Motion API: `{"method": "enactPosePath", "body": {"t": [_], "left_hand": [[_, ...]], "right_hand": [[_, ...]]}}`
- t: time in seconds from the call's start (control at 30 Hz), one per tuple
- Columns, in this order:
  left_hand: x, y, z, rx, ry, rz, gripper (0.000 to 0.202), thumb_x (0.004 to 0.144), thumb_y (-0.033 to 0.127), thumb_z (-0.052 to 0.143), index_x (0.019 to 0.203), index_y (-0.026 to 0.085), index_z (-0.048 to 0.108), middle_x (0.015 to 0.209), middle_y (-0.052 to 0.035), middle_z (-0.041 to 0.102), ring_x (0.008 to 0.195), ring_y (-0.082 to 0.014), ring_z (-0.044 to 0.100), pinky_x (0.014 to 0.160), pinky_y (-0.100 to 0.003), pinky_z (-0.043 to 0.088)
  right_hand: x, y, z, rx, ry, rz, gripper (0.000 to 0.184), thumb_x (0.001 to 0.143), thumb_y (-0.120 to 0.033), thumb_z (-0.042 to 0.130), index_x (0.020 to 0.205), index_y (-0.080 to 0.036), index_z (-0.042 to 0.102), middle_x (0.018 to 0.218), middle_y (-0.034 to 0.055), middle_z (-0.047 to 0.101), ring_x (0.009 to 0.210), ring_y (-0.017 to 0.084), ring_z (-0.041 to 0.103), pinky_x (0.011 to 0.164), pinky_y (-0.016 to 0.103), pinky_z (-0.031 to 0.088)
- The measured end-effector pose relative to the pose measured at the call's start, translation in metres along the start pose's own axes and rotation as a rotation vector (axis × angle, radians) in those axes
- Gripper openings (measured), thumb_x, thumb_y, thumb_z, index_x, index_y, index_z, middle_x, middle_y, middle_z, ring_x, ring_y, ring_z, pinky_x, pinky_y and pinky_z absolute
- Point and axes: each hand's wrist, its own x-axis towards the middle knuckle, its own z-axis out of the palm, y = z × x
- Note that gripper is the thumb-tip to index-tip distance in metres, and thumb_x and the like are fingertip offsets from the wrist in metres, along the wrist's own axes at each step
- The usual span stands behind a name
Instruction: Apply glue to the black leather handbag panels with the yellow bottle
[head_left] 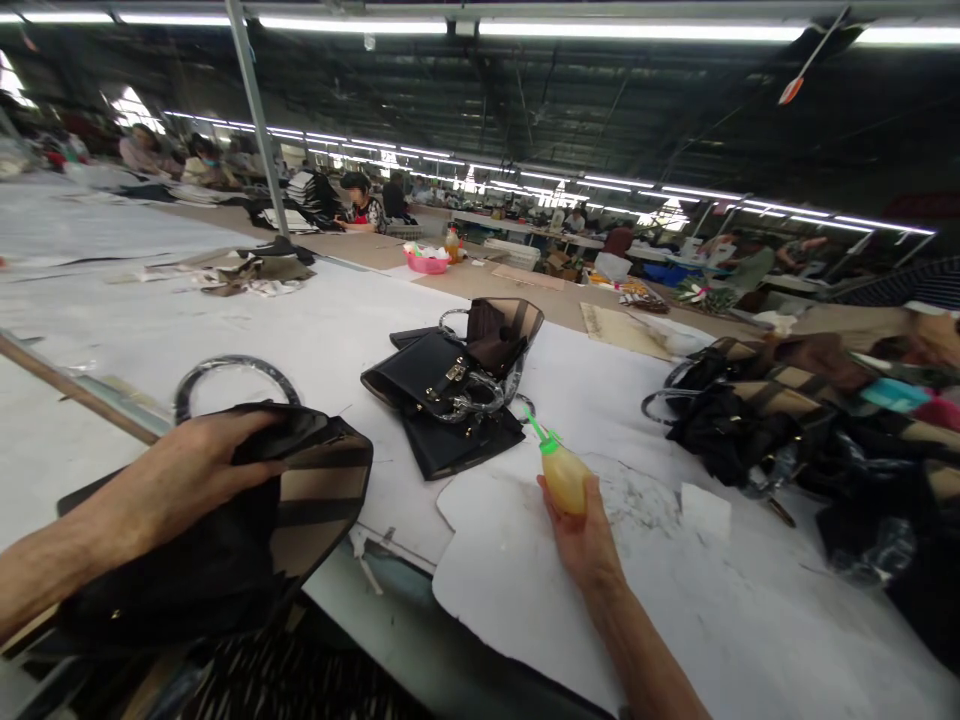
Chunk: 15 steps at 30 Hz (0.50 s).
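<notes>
My left hand [206, 470] grips the upper edge of a black handbag [187, 560] at the table's front edge, its fingertips hidden inside the opening. The bag's side is beige with dark stripes, and a round wrapped handle [236, 362] stands up behind my hand. In my right hand [585, 535] is a squeeze bottle [564, 478] with yellowish contents and a green nozzle, tilted up to the left above the white table. Beyond the bottle, between both hands, several black handbags [424, 372] lie in a small heap with metal clasps and wrapped round handles.
A larger pile of black and striped bags [795, 410] covers the right side. Fabric scraps [259, 270] lie at the far left near a metal post [259, 120]. A pink basket [426, 262] stands farther back, with a person [364, 205] beyond. The table edge runs below my hands.
</notes>
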Motion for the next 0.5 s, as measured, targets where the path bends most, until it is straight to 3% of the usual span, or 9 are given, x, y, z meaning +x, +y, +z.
{"method": "enactPosePath", "body": {"t": [0.17,0.3,0.4,0.5], "left_hand": [[0.000,0.004,-0.003,-0.036,-0.026,-0.014,0.047,0.084,0.039,0.045,0.122,0.015,0.057,0.122,-0.0071,0.067,0.112,-0.0257,0.060,0.100,-0.037,0.043],[0.006,0.011,-0.020,0.027,-0.015,-0.013,0.050,0.086,0.038,0.043,0.128,0.013,0.053,0.133,-0.0083,0.060,0.119,-0.0252,0.055,0.104,-0.036,0.040],[0.013,0.021,-0.039,0.086,0.041,0.017,0.050,0.085,0.041,0.046,0.127,0.014,0.054,0.131,-0.0080,0.060,0.116,-0.0255,0.055,0.104,-0.038,0.040],[0.019,0.044,-0.054,0.213,0.135,0.144,0.049,0.087,0.041,0.046,0.126,0.012,0.054,0.127,-0.0104,0.061,0.114,-0.0273,0.056,0.102,-0.042,0.042]], "right_hand": [[0.011,-0.005,-0.010,0.066,0.076,0.125,0.055,0.088,-0.054,0.065,0.123,-0.013,0.055,0.119,0.0127,0.065,0.105,0.024,0.065,0.089,0.032,0.057],[0.007,-0.018,-0.008,0.085,0.101,0.235,0.056,0.091,-0.059,0.058,0.117,-0.010,0.058,0.106,0.0182,0.067,0.104,0.027,0.065,0.080,0.032,0.060],[-0.006,-0.039,0.000,0.115,0.068,0.213,0.054,0.092,-0.062,0.054,0.113,-0.012,0.062,0.103,0.0171,0.068,0.106,0.029,0.064,0.080,0.035,0.060],[-0.020,-0.064,0.007,0.142,0.052,0.149,0.054,0.092,-0.064,0.051,0.108,-0.015,0.065,0.101,0.0154,0.069,0.106,0.030,0.064,0.081,0.039,0.061]]}}
